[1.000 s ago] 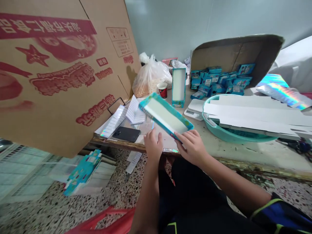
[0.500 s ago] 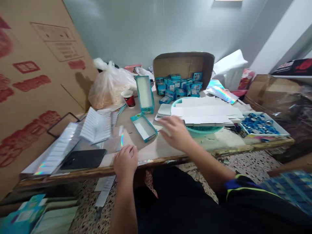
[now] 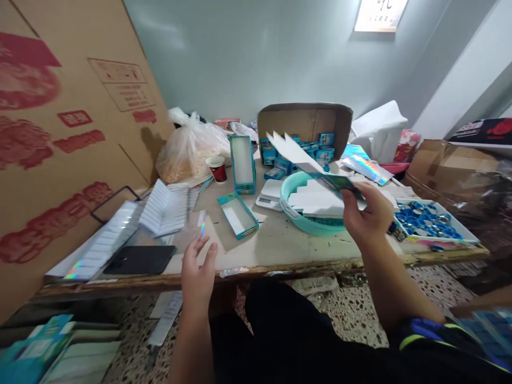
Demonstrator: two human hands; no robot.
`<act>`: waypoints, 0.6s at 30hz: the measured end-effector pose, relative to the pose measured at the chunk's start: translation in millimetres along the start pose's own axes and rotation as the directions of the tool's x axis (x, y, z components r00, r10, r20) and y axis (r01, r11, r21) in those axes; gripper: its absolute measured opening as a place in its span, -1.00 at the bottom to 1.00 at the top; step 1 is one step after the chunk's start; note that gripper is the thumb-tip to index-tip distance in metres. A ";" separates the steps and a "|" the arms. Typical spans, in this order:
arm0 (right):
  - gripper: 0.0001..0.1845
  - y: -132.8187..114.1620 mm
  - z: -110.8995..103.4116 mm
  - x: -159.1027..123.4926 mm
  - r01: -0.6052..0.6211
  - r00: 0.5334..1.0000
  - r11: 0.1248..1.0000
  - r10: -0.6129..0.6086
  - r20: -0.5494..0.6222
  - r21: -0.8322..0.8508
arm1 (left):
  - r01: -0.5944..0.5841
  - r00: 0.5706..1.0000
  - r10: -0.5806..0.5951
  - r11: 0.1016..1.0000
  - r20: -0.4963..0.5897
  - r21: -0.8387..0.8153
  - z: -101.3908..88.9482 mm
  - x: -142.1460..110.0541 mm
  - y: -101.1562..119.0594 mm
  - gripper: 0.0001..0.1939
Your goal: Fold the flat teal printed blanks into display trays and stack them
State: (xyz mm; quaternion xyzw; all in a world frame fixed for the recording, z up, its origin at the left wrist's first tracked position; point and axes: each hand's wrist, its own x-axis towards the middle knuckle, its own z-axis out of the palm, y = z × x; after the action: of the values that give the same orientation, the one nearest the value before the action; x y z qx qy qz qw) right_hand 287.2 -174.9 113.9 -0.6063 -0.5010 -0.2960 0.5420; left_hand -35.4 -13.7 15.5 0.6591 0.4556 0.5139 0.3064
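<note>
My right hand is shut on a long white card blank with a teal printed end, raised above a teal plastic basin that holds more white blanks. My left hand hangs open near the table's front edge, fingers spread, holding nothing. Its fingertips are close to a clear plastic sheet. An open, shallow teal box lies on the table between my hands, and a taller teal box stands upright behind it.
A cardboard carton of small blue boxes stands at the back. A digital scale sits beside the basin, and a tray of blue round pieces lies at right. A black phone and papers lie at left.
The shallow teal box has been set down on the table. My right hand has moved to the basin and lifted a white blank from it. My left hand has opened its fingers.
</note>
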 end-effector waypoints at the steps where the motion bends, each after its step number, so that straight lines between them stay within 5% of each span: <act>1: -0.81 -20.0 6.1 -2.5 -0.068 0.997 0.981 0.074 -0.029 0.181 | -0.074 0.997 0.072 0.984 -0.017 -0.163 -4.9 -3.4 18.2 -0.29; 2: -0.74 -40.7 14.7 -6.7 -0.139 0.990 0.908 0.132 0.044 0.394 | -0.186 0.983 0.177 0.943 -0.055 -0.276 -9.4 -6.5 37.9 -0.14; 4: -0.57 -79.5 38.3 -18.0 -0.367 0.907 0.632 0.081 0.412 0.683 | -0.354 0.931 0.360 0.857 -0.056 -0.374 -16.0 -9.7 76.1 0.11; 6: -0.47 -108.8 65.5 -29.0 -0.547 0.793 0.386 -0.045 0.607 0.743 | -0.378 0.915 0.403 0.866 0.009 -0.326 -18.9 -6.9 104.2 0.15; 7: -0.44 -118.8 78.0 -33.0 -0.589 0.762 0.331 -0.077 0.643 0.737 | -0.380 0.915 0.403 0.878 0.021 -0.292 -19.4 -3.4 112.6 0.14; 12: -0.48 -132.4 108.1 -37.1 -0.475 0.825 0.469 -0.056 0.562 0.745 | -0.438 0.899 0.428 0.869 -0.094 -0.229 -18.1 9.7 115.4 0.04; 18: -0.26 -124.9 108.6 -49.1 -0.195 0.943 0.584 -0.109 0.314 0.788 | -0.371 0.927 0.368 0.884 -0.065 -0.286 4.3 -6.1 115.4 -0.52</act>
State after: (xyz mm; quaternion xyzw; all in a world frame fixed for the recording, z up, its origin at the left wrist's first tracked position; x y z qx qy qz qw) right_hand 135.3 -96.5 88.9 -0.3452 -0.6482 0.0839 0.6736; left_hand 1.3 -64.9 112.5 0.6786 0.2419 0.6276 0.2951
